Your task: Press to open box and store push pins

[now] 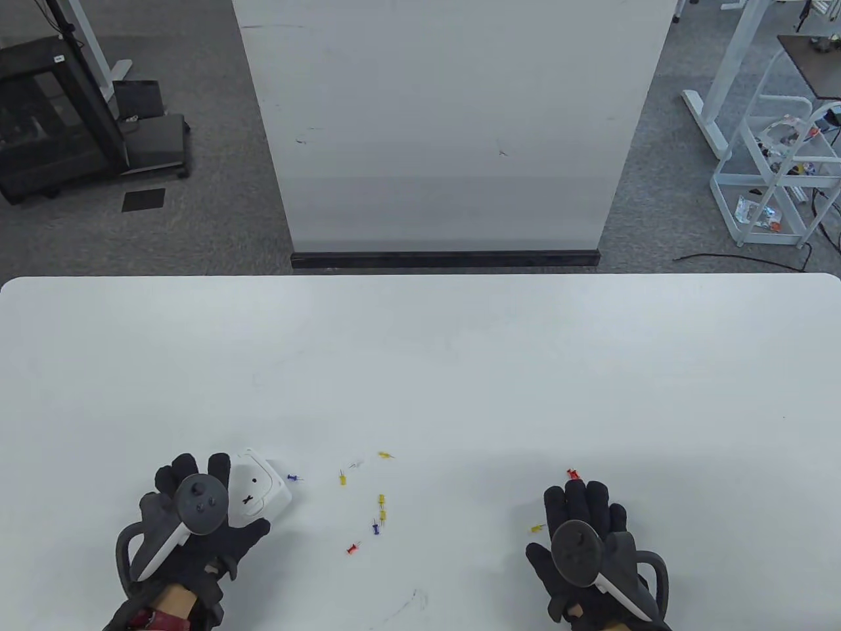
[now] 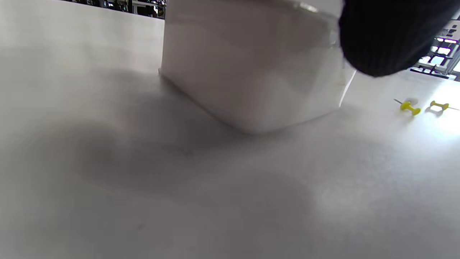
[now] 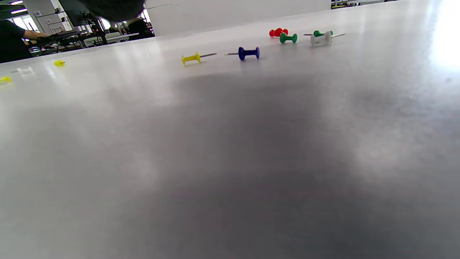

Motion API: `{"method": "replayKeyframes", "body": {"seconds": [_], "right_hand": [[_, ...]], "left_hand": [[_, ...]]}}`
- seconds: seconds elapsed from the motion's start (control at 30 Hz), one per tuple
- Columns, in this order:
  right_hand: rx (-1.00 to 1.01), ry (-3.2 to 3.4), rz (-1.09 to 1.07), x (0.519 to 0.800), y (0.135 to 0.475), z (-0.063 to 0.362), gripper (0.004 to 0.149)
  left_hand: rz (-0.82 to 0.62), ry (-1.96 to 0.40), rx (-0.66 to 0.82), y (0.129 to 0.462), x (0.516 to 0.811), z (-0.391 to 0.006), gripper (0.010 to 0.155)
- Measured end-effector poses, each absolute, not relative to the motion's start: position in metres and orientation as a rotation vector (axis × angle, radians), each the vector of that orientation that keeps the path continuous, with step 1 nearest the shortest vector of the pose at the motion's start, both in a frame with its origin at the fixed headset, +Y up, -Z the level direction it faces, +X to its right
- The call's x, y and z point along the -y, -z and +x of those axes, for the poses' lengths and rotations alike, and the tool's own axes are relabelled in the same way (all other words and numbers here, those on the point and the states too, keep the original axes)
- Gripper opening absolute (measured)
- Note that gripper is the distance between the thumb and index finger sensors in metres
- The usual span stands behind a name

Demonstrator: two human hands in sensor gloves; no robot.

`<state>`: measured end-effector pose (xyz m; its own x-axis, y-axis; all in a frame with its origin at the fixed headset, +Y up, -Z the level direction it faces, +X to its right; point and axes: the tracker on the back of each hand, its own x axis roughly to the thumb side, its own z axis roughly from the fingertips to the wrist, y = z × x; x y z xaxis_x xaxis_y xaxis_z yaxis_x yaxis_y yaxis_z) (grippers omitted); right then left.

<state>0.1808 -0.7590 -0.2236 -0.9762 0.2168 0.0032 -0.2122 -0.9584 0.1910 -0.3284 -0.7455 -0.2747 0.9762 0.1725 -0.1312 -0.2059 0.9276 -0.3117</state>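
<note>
Two gloved hands rest low on the white table (image 1: 460,368) near its front edge, well apart from each other. From above, the left hand (image 1: 190,526) sits against the small white box (image 1: 259,490), its fingers curled up along the box's left side and a fingertip on the top edge; the lid with its little face mark lies flat and closed. Whether the hand truly grips the box or only leans on it I cannot tell. The left wrist view gives what the overhead cannot: the box's plain side wall (image 2: 251,64) seen close and from low down, standing on the table, with a black gloved fingertip (image 2: 388,36) lying over its upper right corner, and two yellow pins (image 2: 410,107) beyond on the table. The right hand (image 1: 588,552) lies palm down with fingers spread flat and nothing in it; a red pin (image 1: 574,474) lies just beyond its fingertips and a yellow one (image 1: 538,527) just beside its thumb side. Between the hands the overhead view shows a loose scatter of push pins: blue (image 1: 294,478) near the box, yellow ones (image 1: 382,501), another blue (image 1: 376,527) and a red (image 1: 354,547). Only the right wrist view shows pins the overhead misses, a green pin (image 3: 288,37) and a white one (image 3: 321,39) lying by a red, with a blue (image 3: 248,53) and a yellow (image 3: 191,58) nearer.
</note>
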Motion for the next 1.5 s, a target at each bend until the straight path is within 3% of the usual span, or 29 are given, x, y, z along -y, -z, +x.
{"method": "replayKeyframes", "body": {"seconds": [0.1,0.3,0.47,0.57,0.7,0.93,1.17,1.5], "right_hand": [[-0.274,-2.910,0.032,0.759,0.224,0.181,0.082],[-0.280,-2.892,0.039,0.759,0.224,0.181,0.083],[-0.277,-2.880,0.041,0.760,0.225,0.182,0.083],[-0.280,-2.875,0.040,0.760,0.225,0.182,0.082],[-0.275,-2.872,0.040,0.760,0.225,0.183,0.083],[-0.266,-2.856,0.029,0.759,0.225,0.186,0.083],[-0.270,-2.836,0.040,0.758,0.225,0.187,0.082],[-0.280,-2.823,0.056,0.759,0.226,0.187,0.083]], "left_hand": [[-0.344,-0.185,-0.113,0.277,0.758,-0.331,0.099],[-0.269,-0.258,-0.085,0.278,0.756,-0.336,0.101],[-0.194,-0.312,-0.043,0.272,0.736,-0.326,0.102],[-0.158,-0.336,0.046,0.270,0.718,-0.305,0.102],[-0.137,-0.313,0.253,0.267,0.699,-0.250,0.102],[-0.158,-0.267,0.474,0.265,0.690,-0.167,0.102],[-0.271,-0.234,0.606,0.268,0.717,-0.091,0.102],[-0.369,-0.159,0.613,0.281,0.755,-0.062,0.101]]}}
